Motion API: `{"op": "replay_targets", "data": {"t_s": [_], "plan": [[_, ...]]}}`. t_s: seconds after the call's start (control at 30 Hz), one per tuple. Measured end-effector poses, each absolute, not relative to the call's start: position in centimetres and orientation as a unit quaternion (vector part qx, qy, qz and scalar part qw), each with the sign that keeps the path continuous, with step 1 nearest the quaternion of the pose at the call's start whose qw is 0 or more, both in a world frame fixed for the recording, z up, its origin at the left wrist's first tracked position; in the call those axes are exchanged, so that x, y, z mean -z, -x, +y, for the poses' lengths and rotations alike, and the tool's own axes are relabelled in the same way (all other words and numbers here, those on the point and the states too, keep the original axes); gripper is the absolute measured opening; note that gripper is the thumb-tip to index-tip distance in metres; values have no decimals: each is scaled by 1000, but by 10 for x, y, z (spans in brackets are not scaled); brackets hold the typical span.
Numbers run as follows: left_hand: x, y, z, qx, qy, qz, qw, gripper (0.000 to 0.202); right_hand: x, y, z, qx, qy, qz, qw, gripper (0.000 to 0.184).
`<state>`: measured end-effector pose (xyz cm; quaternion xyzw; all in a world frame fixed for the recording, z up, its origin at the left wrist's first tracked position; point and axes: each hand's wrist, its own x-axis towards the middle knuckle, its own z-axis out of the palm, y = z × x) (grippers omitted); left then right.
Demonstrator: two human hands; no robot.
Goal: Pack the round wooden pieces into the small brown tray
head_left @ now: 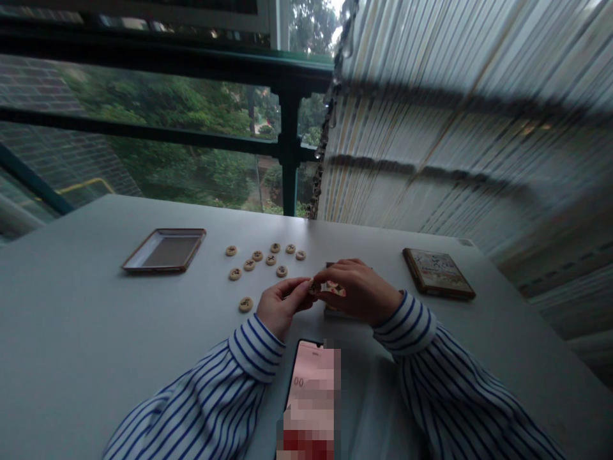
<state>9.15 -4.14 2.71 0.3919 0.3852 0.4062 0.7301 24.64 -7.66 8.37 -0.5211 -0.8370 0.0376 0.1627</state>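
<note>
My left hand (285, 303) and my right hand (354, 291) meet above the table, both with fingers closed in a pinch. Between their fingertips is a round wooden xiangqi piece (314, 287) with a dark character. Beneath my right hand lies an open box (335, 313), mostly covered by the hand; pieces with red marks (335, 289) show in the gap under its fingers. Several pieces with dark characters are spread on the table beyond my left hand, among them one piece (271, 260) in the group. A nearer piece (246, 304) rests just left of that hand.
A shallow box lid or tray (165, 268) with a brown rim lies at the left of the white table (191, 358). On the right is a flat brown case (440, 271) with a patterned top. A phone (311, 390) lies between my forearms. Windows and a striped curtain (407, 128) stand behind.
</note>
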Motion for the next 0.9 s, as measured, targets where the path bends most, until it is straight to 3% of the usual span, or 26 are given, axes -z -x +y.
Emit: {"op": "replay_targets", "data": {"t_s": [0.6,0.9], "plan": [[-23,-91,-42,-390,-423,376,726,37,-85,-246,-77,-7,513,-848,136,16],[-10,-93,-47,-397,-562,377,620,28,-89,-258,-75,14,551,-829,96,21]]}}
